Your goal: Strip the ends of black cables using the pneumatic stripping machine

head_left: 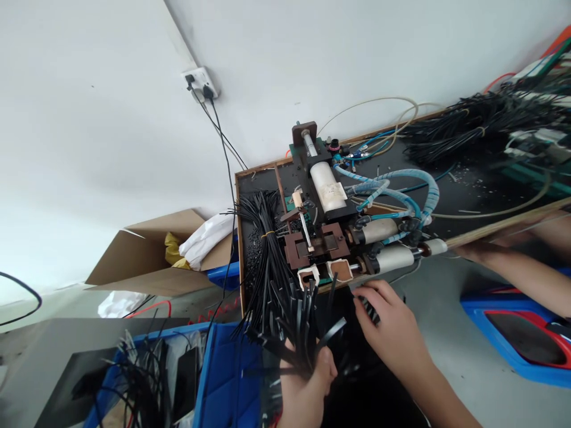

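My left hand (307, 383) is closed around a loose bunch of thin black cables (297, 333), whose ends fan out upward, some flat and shiny. To its right, my right hand (390, 327) has curled fingers, with thumb and index tips close together by the bench's front edge; whatever lies between them is too small to make out. Just beyond both hands is a pneumatic press (319, 244) with brown metal jaws, white cylinders (328, 187) and blue-wrapped hoses. Left of the press, a tied bundle of black cables (267, 238) lies on the bench.
A blue crate (229, 368) holding black cables stands at lower left. Behind it is an open cardboard box (134, 258). More cable bundles (450, 131) lie at the back right. Another person's arm (513, 267) reaches in from the right, above a blue and red plastic stool (513, 333).
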A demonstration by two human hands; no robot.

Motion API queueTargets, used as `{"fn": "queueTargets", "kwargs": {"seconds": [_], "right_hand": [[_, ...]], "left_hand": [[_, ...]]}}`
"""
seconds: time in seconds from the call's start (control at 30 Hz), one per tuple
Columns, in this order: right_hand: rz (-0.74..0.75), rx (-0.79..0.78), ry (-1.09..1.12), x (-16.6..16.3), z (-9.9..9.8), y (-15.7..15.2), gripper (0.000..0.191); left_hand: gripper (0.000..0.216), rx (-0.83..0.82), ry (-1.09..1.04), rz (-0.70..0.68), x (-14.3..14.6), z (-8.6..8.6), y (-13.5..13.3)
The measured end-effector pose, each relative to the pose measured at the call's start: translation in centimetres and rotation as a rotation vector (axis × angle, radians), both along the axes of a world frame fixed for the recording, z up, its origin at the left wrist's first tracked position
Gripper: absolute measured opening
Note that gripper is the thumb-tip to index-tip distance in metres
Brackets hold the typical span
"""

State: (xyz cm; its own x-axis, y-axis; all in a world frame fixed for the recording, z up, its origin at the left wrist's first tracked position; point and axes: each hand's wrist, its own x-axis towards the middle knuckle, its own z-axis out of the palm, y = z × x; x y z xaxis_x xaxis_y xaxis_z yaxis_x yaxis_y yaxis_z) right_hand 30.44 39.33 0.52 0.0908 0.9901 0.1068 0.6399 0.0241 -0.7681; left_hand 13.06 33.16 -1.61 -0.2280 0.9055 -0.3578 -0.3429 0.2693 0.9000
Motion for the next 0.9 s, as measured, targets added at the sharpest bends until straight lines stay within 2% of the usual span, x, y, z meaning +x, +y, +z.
{"fn": "queueTargets", "kwargs": {"seconds": [0.07, 0.17, 0.23, 0.3, 0.4, 0.47, 0.63, 0.77, 0.9], "right_hand": [[0.137, -0.015, 0.267, -1.2, 1.9, -0.2, 0.019], [0.321, -0.185, 0.674, -3.5, 3.4, -0.4, 0.029], [0.308, -0.268, 0.91, -5.0, 3.2, -0.3, 0.039], [0.224, -0.339, 1.14, -6.0, 2.2, 0.1, 0.042], [0.137, -0.433, 1.464, -6.8, 0.6, 0.7, 0.039], [0.154, -0.49, 1.624, -6.9, 0.0, 1.1, 0.036], [0.251, -0.604, 1.828, -7.2, -0.1, 2.0, 0.036], [0.281, -0.642, 1.883, -7.3, -0.1, 2.4, 0.034], [0.312, -0.676, 1.928, -7.2, -0.2, 2.6, 0.035]], "left_hand": [[0.048, -0.01, -0.008, 0.008, 0.1, 0.1, -0.1], [0.046, 0.001, -0.029, 0.06, 0.2, 0.3, 0.0], [0.046, 0.033, -0.014, 0.123, 0.0, 0.5, 0.2], [0.04, 0.102, 0.021, 0.132, -0.5, 0.8, 0.7], [0.03, 0.253, 0.013, 0.054, -1.4, 1.0, 1.3], [0.03, 0.336, -0.016, 0.01, -1.8, 1.0, 1.5], [0.031, 0.401, -0.047, -0.054, -2.1, 0.9, 1.5], [0.037, 0.349, -0.061, -0.073, -2.2, 0.8, 1.3], [0.044, 0.242, 0.045, 0.001, -2.2, 0.8, 1.0]]}}
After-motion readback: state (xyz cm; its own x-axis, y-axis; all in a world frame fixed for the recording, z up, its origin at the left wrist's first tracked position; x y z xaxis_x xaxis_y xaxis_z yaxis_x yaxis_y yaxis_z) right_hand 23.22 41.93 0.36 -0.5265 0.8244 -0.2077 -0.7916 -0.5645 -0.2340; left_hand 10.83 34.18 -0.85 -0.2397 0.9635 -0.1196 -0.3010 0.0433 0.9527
